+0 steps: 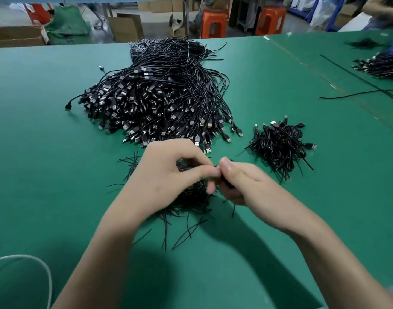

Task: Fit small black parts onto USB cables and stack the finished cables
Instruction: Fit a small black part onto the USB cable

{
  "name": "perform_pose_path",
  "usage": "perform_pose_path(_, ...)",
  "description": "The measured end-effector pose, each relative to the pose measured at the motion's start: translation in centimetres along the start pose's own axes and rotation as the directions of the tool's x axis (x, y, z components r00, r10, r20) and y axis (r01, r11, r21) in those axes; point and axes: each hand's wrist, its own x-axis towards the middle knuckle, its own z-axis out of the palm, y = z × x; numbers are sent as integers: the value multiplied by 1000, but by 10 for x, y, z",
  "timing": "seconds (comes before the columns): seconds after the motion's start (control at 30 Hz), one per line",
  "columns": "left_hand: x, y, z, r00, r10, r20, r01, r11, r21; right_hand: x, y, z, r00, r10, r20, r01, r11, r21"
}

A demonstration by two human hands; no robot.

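Note:
A big heap of black USB cables [159,97] lies on the green table [46,152], plugs toward me. To its right sits a smaller bundle of cables [280,146]. Below my hands a loose scatter of thin black pieces [186,210] spreads over the table. My left hand [166,172] and my right hand [237,184] meet just above that scatter, fingertips together. Both pinch a small black cable end [224,182] between them; most of it is hidden by the fingers. Whether a small part sits on it cannot be told.
A white cord [43,273] loops at the near left edge. Another cable pile [380,65] and long loose wires [358,92] lie on the adjoining table at the right. Orange stools [213,23] and cardboard boxes [14,35] stand beyond the far edge.

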Motion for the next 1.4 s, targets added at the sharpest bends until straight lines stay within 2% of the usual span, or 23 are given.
perform_pose_path(0.03,2,-4,-1,1000,-24,-9,23,997,-70,-2,0,-1,995,22,94,-35,990,135)
perform_pose_path(0.1,4,-10,2,996,-84,-17,77,970,-229,-3,1,-1,978,21,208,-64,977,203)
perform_pose_path(0.23,10,-19,24,986,-162,-34,113,808,-578,0,-1,-2,966,-51,252,-26,955,294)
perform_pose_path(0.3,12,-24,31,986,-163,37,146,725,-673,2,-1,-3,960,-89,264,-13,932,363)
perform_pose_path(0.43,10,-30,32,977,-64,201,184,725,-664,6,2,-8,942,-121,313,-5,927,374)
perform_pose_path(0.57,10,-39,34,989,-113,93,146,799,-583,11,9,-8,962,-69,265,-7,962,275)
perform_pose_path(0.73,6,-48,39,990,-97,-102,46,906,-421,17,12,-2,968,-29,250,-59,940,335)
perform_pose_path(0.83,3,-52,44,975,-152,-163,74,912,-404,19,12,3,986,12,166,-74,926,370)
perform_pose_path(0.97,0,-51,48,959,-249,-133,143,835,-531,20,11,7,998,35,58,-54,928,368)
perform_pose_path(1.07,-2,-51,48,962,-251,-106,142,795,-590,21,13,7,999,38,-26,-27,942,334)
perform_pose_path(1.17,-4,-51,48,966,-222,-129,102,794,-599,20,16,4,983,39,-179,12,962,274)
perform_pose_path(1.23,-5,-49,49,966,-199,-162,63,796,-602,19,16,2,960,23,-278,27,984,176)
perform_pose_path(1.33,-6,-49,50,959,-169,-227,15,832,-555,17,14,2,910,-48,-412,-7,991,-131)
perform_pose_path(1.4,-7,-49,50,937,-183,-298,4,857,-515,13,15,5,802,-145,-580,-30,959,-281)
